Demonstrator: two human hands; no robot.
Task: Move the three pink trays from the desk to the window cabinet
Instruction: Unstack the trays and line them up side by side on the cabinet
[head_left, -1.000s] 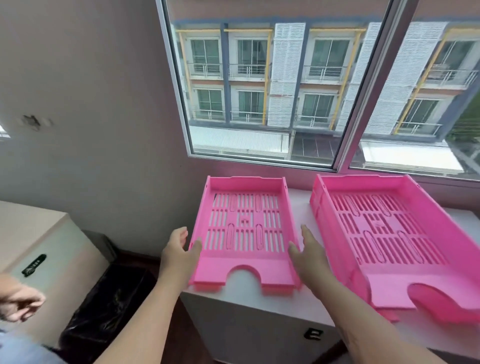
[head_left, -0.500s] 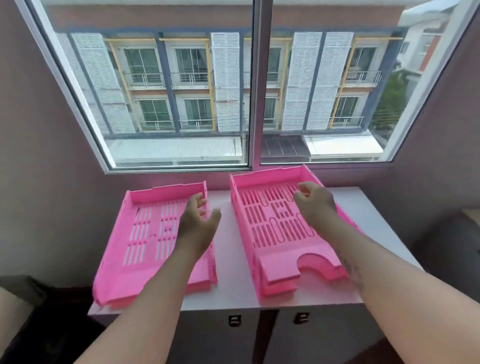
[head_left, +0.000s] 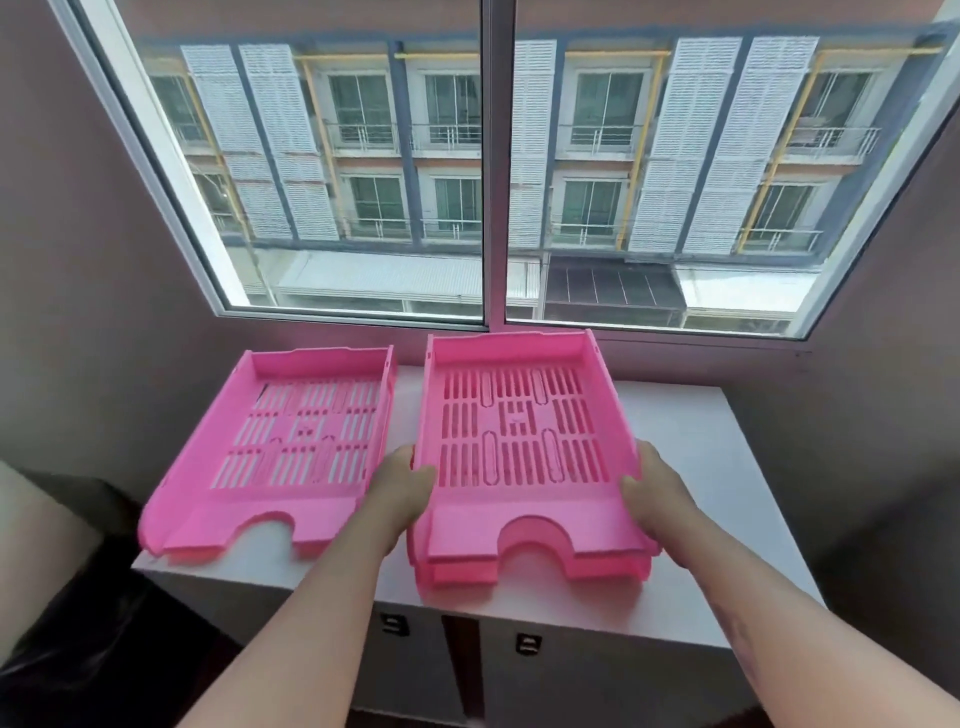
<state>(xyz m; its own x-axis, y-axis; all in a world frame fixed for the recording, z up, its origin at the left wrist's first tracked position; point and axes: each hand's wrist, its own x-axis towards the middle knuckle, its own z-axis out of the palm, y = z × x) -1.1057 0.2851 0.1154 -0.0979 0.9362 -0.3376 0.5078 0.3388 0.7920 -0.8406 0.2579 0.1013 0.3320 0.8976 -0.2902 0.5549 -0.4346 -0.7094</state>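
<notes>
Both hands grip the top pink tray (head_left: 524, 431) of a two-tray stack: the left hand (head_left: 402, 491) is wrapped around its left side wall near the front, and the right hand (head_left: 657, 493) is closed on the right side wall opposite. This tray sits tilted, front end raised over the lower pink tray (head_left: 457, 574), whose front edge shows just beneath it. The stack rests on the white window cabinet (head_left: 691, 467), directly below the window (head_left: 493, 171). A single pink tray (head_left: 270, 467) lies flat on the cabinet top, just beside the stack on its left, not touching the hands. Its front edge reaches the cabinet's front rim. Two small dark handles (head_left: 392, 623) mark the cabinet doors below the stack.
</notes>
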